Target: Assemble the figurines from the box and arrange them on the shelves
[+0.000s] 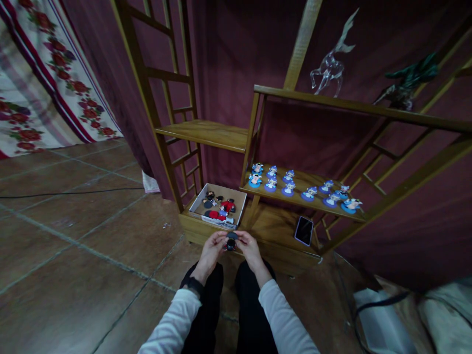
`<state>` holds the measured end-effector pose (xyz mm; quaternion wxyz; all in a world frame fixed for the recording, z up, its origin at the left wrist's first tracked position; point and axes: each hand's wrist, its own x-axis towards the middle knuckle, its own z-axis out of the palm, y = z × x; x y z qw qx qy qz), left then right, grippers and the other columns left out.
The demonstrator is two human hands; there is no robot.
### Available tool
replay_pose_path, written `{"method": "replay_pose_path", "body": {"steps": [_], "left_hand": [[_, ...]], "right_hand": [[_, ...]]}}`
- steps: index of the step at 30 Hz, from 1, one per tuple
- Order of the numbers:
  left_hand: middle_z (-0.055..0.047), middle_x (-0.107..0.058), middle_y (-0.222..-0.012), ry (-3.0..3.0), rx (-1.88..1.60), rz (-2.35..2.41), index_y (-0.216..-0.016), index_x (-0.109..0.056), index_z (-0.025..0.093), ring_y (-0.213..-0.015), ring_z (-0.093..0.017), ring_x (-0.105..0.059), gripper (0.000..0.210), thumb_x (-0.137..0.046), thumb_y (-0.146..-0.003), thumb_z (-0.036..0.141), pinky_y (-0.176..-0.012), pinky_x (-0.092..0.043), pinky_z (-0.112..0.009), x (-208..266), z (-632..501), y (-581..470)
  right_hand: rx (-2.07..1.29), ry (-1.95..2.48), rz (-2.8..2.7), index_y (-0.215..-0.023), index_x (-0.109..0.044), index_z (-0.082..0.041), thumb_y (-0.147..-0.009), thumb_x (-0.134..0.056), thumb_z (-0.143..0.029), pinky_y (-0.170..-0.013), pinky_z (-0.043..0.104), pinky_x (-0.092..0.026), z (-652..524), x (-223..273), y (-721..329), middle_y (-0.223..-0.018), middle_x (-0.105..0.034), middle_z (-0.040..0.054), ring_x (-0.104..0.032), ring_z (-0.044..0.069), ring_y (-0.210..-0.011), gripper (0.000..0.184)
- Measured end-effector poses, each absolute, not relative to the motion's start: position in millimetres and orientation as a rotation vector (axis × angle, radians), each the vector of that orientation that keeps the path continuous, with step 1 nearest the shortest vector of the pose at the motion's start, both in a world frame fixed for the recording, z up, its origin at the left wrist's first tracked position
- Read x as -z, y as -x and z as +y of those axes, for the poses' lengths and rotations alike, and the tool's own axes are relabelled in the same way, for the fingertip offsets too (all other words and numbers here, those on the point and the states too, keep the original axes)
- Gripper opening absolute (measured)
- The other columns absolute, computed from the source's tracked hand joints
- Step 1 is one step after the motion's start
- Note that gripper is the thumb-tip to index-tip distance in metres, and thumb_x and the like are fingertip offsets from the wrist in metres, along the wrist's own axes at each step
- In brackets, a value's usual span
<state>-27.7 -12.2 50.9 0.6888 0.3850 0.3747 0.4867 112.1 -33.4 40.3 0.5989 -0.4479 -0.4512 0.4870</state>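
Between my two hands is a small dark figurine (230, 243) with a black round head and a grey-black disc base, held above my knees. My left hand (213, 250) pinches it from the left side. On the other side, the fingers of my right hand (249, 246) close on its edge. Just beyond, a shallow white box (242, 201) stands on the low shelf, with several red, black and white figurines (221, 214) lying jumbled inside. Fine details of the held figurine are too small to make out.
Several blue and purple figurines (289, 188) stand in rows on the middle shelf of a wooden display rack (206, 132). A phone (304, 230) lies on the lower shelf. Above stand a glass deer (330, 69) and a dark green ornament (409, 81). A cable (73, 193) crosses the floor.
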Motion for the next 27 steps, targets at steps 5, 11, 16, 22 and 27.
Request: {"method": "replay_pose_path", "body": {"steps": [5,11,16,22,27], "left_hand": [[-0.004,-0.069,-0.08,-0.868,-1.087,0.784,-0.086,-0.065,0.015,-0.067,-0.011,-0.061,0.029,-0.075,-0.059,0.022,-0.063,-0.046,-0.02,-46,-11,30],[-0.004,-0.069,-0.077,-0.865,-1.101,0.79,-0.084,-0.065,0.014,-0.064,-0.01,-0.061,0.028,-0.075,-0.059,0.021,-0.06,-0.046,-0.019,-45,-9,30],[-0.003,-0.067,-0.074,-0.793,-1.074,0.82,-0.083,-0.065,0.014,-0.062,-0.011,-0.061,0.028,-0.075,-0.058,0.023,-0.059,-0.05,-0.023,-43,-5,26],[-0.004,-0.064,-0.071,-0.69,-1.038,0.896,-0.077,-0.062,0.012,-0.06,-0.011,-0.061,0.018,-0.073,-0.063,0.017,-0.059,-0.054,-0.023,-36,3,22],[-0.005,-0.064,-0.072,-0.616,-1.053,0.919,-0.084,-0.06,0.012,-0.06,-0.011,-0.062,0.015,-0.066,-0.07,0.011,-0.059,-0.055,-0.024,-33,5,21]], "right_hand": [[-1.161,1.025,-1.06,-0.094,-0.065,-0.023,-0.067,-0.067,-0.031,-0.082,0.033,-0.046,-36,-42,-114,-0.09,-0.069,0.0021,-0.062,0.019,-0.086,0.028],[-1.167,1.021,-1.059,-0.092,-0.065,-0.023,-0.066,-0.068,-0.031,-0.083,0.033,-0.045,-36,-41,-114,-0.09,-0.069,0.0021,-0.062,0.019,-0.087,0.027],[-1.165,1.022,-1.029,-0.092,-0.063,-0.022,-0.065,-0.068,-0.03,-0.087,0.034,-0.043,-30,-35,-112,-0.093,-0.068,0.0025,-0.06,0.019,-0.09,0.028],[-1.219,1.073,-0.917,-0.098,-0.059,-0.023,-0.062,-0.07,-0.035,-0.076,0.032,-0.048,-22,-27,-106,-0.092,-0.066,0.0026,-0.06,0.02,-0.088,0.039],[-1.352,1.07,-0.851,-0.086,-0.06,-0.021,-0.058,-0.073,-0.039,-0.071,0.031,-0.049,-21,-27,-106,-0.093,-0.065,0.0035,-0.06,0.02,-0.086,0.035]]}}
